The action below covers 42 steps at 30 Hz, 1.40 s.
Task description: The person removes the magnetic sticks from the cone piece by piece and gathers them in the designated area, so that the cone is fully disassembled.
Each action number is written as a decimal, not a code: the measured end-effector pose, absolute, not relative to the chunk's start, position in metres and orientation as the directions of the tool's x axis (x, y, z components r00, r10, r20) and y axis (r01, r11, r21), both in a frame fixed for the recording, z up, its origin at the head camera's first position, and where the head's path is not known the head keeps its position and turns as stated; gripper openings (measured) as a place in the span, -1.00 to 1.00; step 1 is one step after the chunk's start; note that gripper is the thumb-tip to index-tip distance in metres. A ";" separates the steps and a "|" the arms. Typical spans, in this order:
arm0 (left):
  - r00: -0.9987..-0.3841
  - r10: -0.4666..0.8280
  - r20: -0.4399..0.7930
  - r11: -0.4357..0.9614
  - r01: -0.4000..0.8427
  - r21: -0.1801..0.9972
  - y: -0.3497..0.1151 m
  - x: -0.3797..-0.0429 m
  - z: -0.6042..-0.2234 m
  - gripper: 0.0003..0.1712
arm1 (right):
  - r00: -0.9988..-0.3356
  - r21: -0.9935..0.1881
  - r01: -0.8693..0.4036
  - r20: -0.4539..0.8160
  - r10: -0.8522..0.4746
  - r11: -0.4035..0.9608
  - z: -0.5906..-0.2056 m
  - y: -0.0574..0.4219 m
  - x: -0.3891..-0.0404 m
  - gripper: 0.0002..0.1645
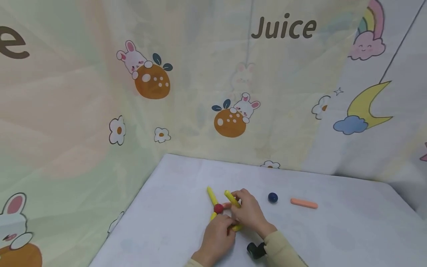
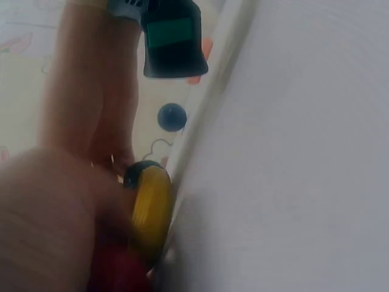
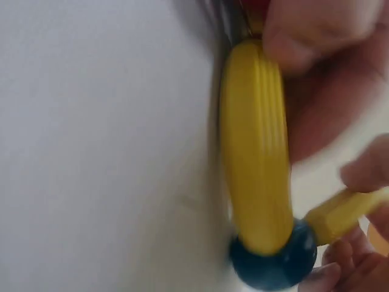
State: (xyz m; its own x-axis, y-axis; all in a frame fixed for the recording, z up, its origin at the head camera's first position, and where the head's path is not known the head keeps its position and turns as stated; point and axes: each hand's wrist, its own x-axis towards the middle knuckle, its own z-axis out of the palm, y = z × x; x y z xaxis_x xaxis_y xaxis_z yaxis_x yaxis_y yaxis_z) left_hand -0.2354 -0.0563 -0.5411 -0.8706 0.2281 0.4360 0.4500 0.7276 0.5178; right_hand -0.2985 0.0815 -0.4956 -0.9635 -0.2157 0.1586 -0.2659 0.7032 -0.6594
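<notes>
Small magnetic-looking rods and balls lie on the white table. In the head view, a red ball (image 1: 218, 208) joins a yellow rod (image 1: 212, 195), the end of another yellow rod and a partly covered orange rod (image 1: 227, 205). My left hand (image 1: 218, 237) grips a yellow rod (image 1: 237, 227) low in the structure. A separate raised yellow rod (image 1: 232, 199) is pinched in my right hand (image 1: 248, 211). In the right wrist view, a ridged yellow rod (image 3: 255, 146) meets a blue ball (image 3: 273, 261), which another yellow rod (image 3: 340, 213) touches. My fingers cover the other joints.
A loose dark blue ball (image 1: 272, 197) and an orange rod (image 1: 304, 203) lie to the right of my hands. My right wrist carries a black camera (image 1: 256, 250). Printed cloth (image 1: 193, 74) hangs behind the table (image 1: 160, 207).
</notes>
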 end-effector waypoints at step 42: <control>-0.709 0.102 0.697 0.786 0.487 0.380 -0.062 -0.237 -0.532 -0.79 | -0.998 -0.799 -0.058 0.044 -0.038 0.599 -0.533 0.151 -0.240 -0.75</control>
